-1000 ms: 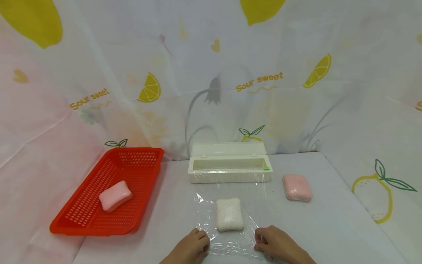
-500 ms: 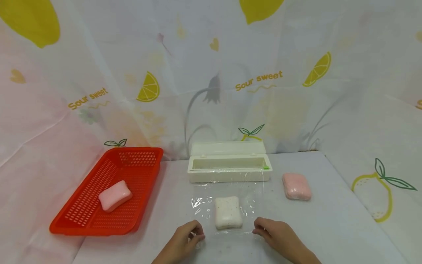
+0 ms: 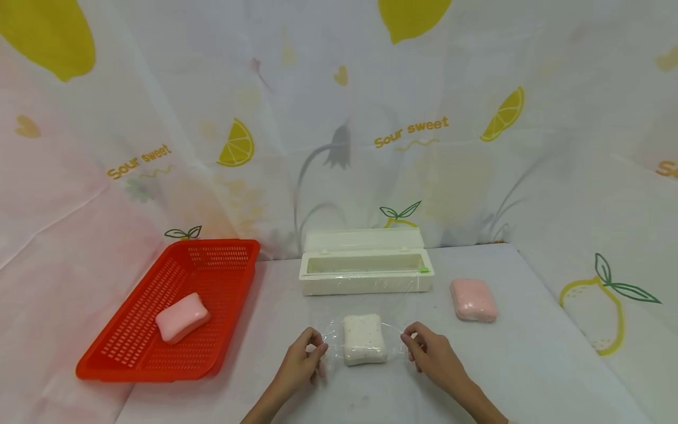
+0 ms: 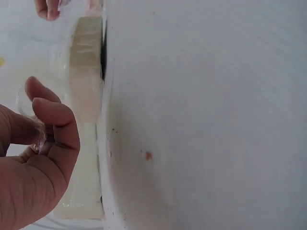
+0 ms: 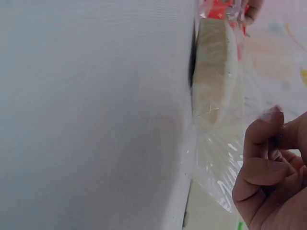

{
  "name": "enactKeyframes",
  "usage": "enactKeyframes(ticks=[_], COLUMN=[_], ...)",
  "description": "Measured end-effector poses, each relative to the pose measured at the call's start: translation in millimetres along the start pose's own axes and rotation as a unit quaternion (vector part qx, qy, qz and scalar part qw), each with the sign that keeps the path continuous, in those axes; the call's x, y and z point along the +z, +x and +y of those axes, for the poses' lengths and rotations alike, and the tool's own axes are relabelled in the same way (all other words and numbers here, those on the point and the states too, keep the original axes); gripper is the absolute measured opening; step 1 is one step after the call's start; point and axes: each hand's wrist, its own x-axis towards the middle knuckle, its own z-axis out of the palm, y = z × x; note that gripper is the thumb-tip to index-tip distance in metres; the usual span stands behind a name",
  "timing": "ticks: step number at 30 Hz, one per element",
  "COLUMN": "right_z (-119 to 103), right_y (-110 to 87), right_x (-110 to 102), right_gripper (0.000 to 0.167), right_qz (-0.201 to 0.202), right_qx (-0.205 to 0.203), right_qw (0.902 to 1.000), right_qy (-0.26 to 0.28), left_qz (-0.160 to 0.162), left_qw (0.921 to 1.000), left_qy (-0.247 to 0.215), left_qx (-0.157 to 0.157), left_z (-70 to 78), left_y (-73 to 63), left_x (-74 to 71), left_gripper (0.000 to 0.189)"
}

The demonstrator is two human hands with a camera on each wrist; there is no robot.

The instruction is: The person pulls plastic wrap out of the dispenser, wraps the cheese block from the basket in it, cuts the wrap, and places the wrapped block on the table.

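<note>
A white speckled soap bar (image 3: 363,337) lies on the table in the head view, with clear plastic wrap (image 3: 333,340) drawn over its near part. My left hand (image 3: 303,359) pinches one side of the wrap between thumb and fingers, to the left of the bar. On the other side, my right hand (image 3: 433,352) pinches the opposite edge. Both wrist views show the bar side-on under the film; in the right wrist view the wrap (image 5: 218,165) stretches in creases from the fingers towards it.
Behind the bar stands a white wrap dispenser box (image 3: 366,285) with its lid up. A pink soap bar (image 3: 474,300) with a shiny covering lies at right. At left, a red basket (image 3: 241,312) holds another pink soap bar (image 3: 182,318).
Both hands have lifted the near edge of the wrap and moved it away from me, folding it up over the white soap bar. The pink bars and basket stay put.
</note>
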Motion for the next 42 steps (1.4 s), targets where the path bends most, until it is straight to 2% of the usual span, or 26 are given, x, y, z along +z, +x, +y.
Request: enactKeyframes(ticks=[3,7,11,14,16,18,20,21,22,24,25,28,30,34,38,42], right_z=[2,6,5,3,1,-2,-7,-11,-15,-25,-30,-42,-45,-41,-32,-26], right_y=[5.4,10.8,13.8,16.1,17.0,15.2,11.6,9.3,6.8,1.6,-0.9,-7.4,-9.6,-7.6,-1.4,4.6], right_x=[4,11,15,15,13,11,8,7,7,6,6,9,13,23,32,38], right_gripper=[0.015,0.01,0.008,0.007,0.005,0.006,0.01,0.013,0.016,0.019,0.019,0.02,0.022,0.03,0.039,0.041], right_qz=[0.003,0.001,0.0,-0.01,-0.017,-0.003,0.031,0.054,0.075,0.099,0.096,0.044,0.01,-0.017,-0.025,-0.028], right_qx=[0.04,0.071,0.07,0.056,0.045,0.024,-0.009,-0.026,-0.047,-0.081,-0.091,-0.106,-0.101,-0.104,-0.094,-0.087], right_qw=[0.9992,0.9966,0.9936,0.9914,0.9892,0.9861,0.9808,0.9762,0.9718,0.9659,0.9658,0.9737,0.9773,0.9762,0.9743,0.9734], right_qy=[0.001,-0.042,-0.089,-0.118,-0.138,-0.164,-0.192,-0.208,-0.218,-0.226,-0.223,-0.197,-0.186,-0.19,-0.203,-0.21], left_qz=[0.01,0.001,-0.019,-0.022,-0.007,0.031,0.075,0.094,0.108,0.118,0.111,0.068,0.036,0.01,0.005,0.007], left_qw=[0.9997,0.9984,0.9958,0.9915,0.9816,0.9634,0.9411,0.9337,0.9301,0.9317,0.9357,0.9516,0.9563,0.9544,0.95,0.952], left_qy=[0.017,0.042,0.069,0.123,0.191,0.265,0.326,0.342,0.346,0.336,0.325,0.286,0.278,0.292,0.307,0.303], left_qx=[-0.013,-0.037,-0.057,-0.035,-0.002,0.027,0.047,0.051,0.057,0.072,0.08,0.09,0.082,0.064,0.056,0.043], left_z=[-1.9,-2.4,-1.2,0.2,2.2,8.0,16.1,21.5,27.3,38.4,43.1,52.2,52.5,44.8,36.4,30.2], left_y=[4.6,9.0,13.6,15.9,15.6,12.6,7.9,4.8,1.6,-4.8,-7.7,-15.0,-17.6,-16.2,-8.7,-0.6], left_x=[2.9,5.9,8.9,8.5,7.1,5.9,6.5,7.6,9.0,12.7,14.9,23.3,29.4,38.5,43.9,48.6], left_gripper=[0.011,0.011,0.011,0.012,0.011,0.006,0.004,0.002,0.003,0.009,0.013,0.023,0.026,0.032,0.036,0.036])
